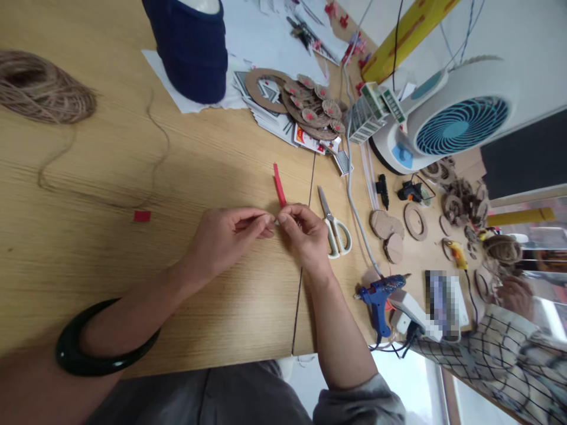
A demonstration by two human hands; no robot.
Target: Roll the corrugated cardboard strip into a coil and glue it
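My left hand [228,233] and my right hand [305,233] meet fingertip to fingertip over the wooden table [110,177]. Both pinch the lower end of a thin red strip [279,185] that sticks up and away from them. The fingers of each hand are pressed together. A black bangle [95,354] sits on my left forearm. White-handled scissors [334,224] lie just right of my right hand.
A jute twine ball [38,88] lies far left, its strand trailing to a small red piece [142,216]. A blue glue gun [378,295], cardboard discs [387,227], a small fan [447,118] and a dark blue container [190,47] stand around. Another person's hand [516,295] is at the right.
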